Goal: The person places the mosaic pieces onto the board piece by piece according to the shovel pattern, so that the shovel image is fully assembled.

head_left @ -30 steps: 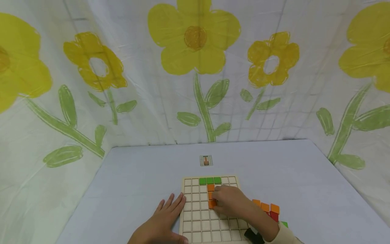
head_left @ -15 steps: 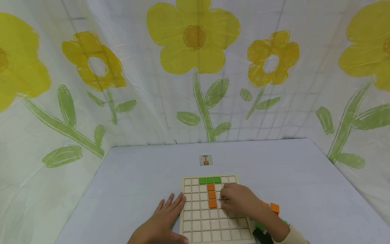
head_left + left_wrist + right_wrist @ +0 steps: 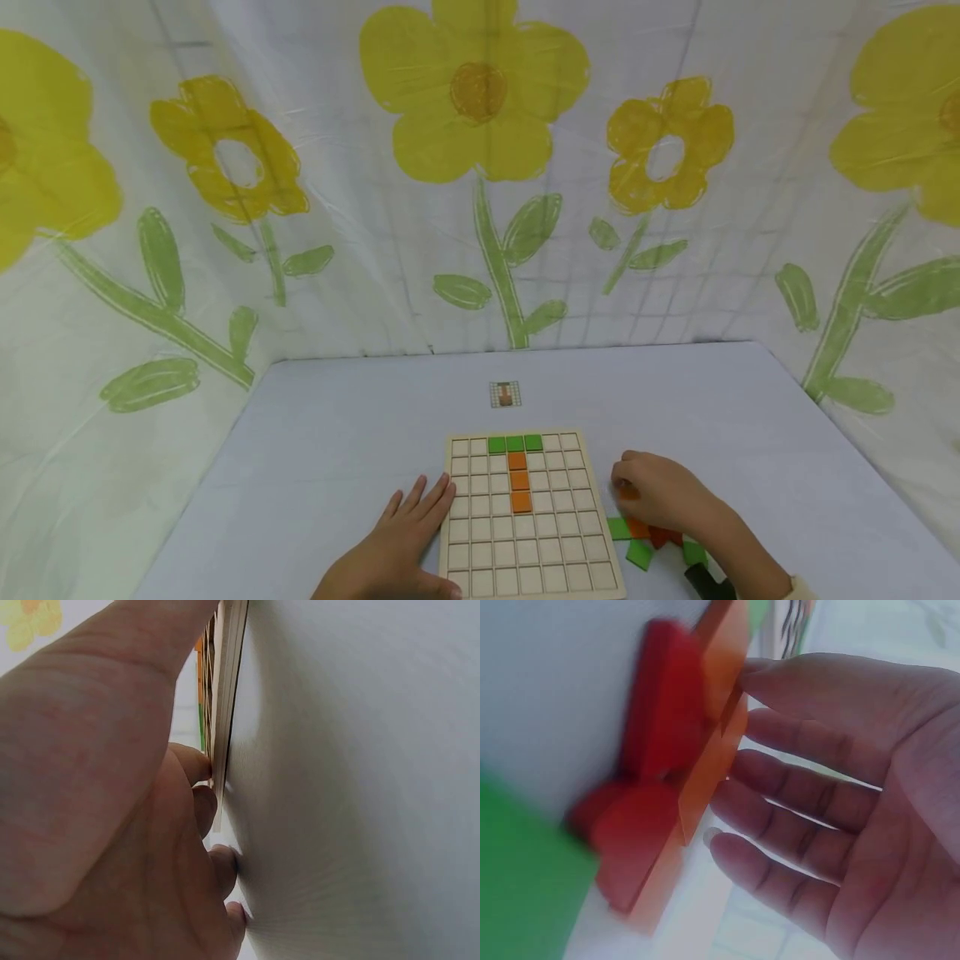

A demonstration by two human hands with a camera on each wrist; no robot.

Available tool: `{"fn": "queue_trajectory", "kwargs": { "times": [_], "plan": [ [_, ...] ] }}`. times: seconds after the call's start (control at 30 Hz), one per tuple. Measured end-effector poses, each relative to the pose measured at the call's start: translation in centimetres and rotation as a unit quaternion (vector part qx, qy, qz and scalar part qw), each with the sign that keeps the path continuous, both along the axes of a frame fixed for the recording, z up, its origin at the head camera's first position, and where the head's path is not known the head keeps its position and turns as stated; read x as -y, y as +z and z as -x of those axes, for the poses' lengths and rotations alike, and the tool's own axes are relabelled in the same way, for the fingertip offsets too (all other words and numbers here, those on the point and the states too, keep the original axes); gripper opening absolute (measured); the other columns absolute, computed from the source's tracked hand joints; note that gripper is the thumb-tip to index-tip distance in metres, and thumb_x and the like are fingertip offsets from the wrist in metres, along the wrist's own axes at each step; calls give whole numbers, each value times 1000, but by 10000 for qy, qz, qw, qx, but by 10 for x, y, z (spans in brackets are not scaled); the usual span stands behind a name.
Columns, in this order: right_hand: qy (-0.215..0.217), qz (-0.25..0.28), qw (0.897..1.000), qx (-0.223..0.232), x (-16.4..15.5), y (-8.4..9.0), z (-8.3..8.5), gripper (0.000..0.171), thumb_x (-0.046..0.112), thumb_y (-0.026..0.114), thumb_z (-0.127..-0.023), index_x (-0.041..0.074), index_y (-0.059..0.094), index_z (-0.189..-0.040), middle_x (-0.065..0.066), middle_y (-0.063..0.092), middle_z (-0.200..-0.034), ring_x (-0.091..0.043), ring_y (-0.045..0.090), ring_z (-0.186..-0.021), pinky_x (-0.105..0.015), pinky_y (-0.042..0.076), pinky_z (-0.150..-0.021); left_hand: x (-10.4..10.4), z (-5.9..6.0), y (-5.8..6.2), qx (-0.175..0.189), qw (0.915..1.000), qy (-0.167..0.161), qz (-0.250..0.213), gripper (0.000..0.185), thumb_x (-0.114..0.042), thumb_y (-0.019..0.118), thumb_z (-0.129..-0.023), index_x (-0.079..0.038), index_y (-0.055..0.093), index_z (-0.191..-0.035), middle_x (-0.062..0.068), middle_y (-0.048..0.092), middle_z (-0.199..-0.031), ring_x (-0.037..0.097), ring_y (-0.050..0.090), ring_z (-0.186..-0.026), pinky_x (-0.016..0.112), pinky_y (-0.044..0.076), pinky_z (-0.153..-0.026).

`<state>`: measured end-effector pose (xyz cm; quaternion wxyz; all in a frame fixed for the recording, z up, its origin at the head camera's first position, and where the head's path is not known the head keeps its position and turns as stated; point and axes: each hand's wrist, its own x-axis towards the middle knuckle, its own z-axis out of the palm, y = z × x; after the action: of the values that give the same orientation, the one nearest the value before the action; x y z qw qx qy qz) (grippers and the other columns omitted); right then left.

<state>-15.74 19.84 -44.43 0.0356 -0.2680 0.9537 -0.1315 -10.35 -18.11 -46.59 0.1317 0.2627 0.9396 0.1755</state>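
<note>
My left hand (image 3: 397, 542) lies with fingers spread along the left edge of a wooden grid board (image 3: 528, 577), fingertips touching its rim. On the board, green square tiles (image 3: 514, 444) form a short row at the top, with orange square tiles (image 3: 519, 481) in a column below. Right of the board, my right hand (image 3: 663, 487) hovers over loose pieces. In the right wrist view its thumb and index fingertip touch the edge of a loose orange tile (image 3: 709, 776), the other fingers loosely bent. Red pieces (image 3: 664, 705) lie beside that tile.
Loose green tiles (image 3: 639, 554) lie by the board's right edge. A black strap (image 3: 708, 582) sits at my right wrist. Beyond the board lies a small picture card (image 3: 506, 394) on the white table (image 3: 360, 425). A flower-printed curtain (image 3: 375, 250) hangs behind.
My right hand has left the lowest orange tile on the board and moved right, off the board, to the loose pieces. The left hand has stayed in place.
</note>
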Motion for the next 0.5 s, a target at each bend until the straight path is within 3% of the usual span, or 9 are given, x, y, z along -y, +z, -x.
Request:
{"fn": "queue_trajectory", "kwargs": {
  "times": [0.33,0.5],
  "plan": [
    [-815,-206,9956,420,-15,-4,-4,19,20,77,-67,18,65,-81,13,48,-74,-4,43,-63,-25,42,-58,1,0,-1,3,10000,-25,-37,116,-78,52,-61,-13,8,-146,5,4,-151,35,0,-134,61,7,-100],
    [-824,-141,9955,456,-17,-2,-5,16,21,76,-69,19,65,-79,13,47,-72,-5,42,-63,-25,42,-57,0,1,-3,-16,10000,2,38,117,-80,51,-59,-14,7,-146,3,4,-151,34,0,-134,60,6,-101]
  ]
}}
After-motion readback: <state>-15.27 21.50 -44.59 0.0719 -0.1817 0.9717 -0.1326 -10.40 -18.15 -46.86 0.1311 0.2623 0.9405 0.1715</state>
